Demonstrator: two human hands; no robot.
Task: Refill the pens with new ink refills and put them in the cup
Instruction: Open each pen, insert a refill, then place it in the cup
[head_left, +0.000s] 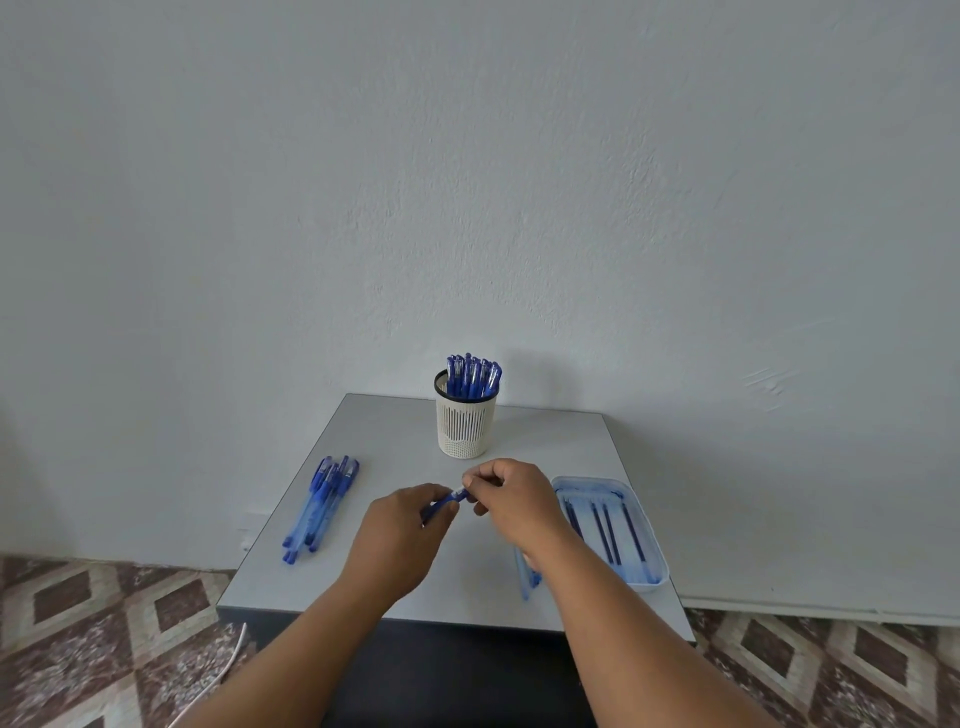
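Pens stand in one cream slotted cup (465, 422) at twelve o'clock on the grey tabletop (561, 447); their blue caps crowd together, roughly nine, though the exact count cannot be told. One loose bundle of pens (321, 508) lies at nine o'clock, about five or six overlapping, too tangled to count surely. One clear plastic tray (631, 491) sits at three o'clock with four dark-blue refills (602, 532) visible side by side in it, and a further pale-blue piece (525, 574) pokes out beside the right wrist at about four o'clock, partly hidden. Between both hands, at the tabletop's centre, is one blue pen (445, 503): the left hand (402, 535) has its fingers curled around the barrel, and the right hand (511, 493) pinches the pen's far end with curled fingertips. Both hands hover just above the tabletop, in front of the cup and apart from it. One white cable (235, 652) lies on the patterned floor (93, 623) at seven o'clock.
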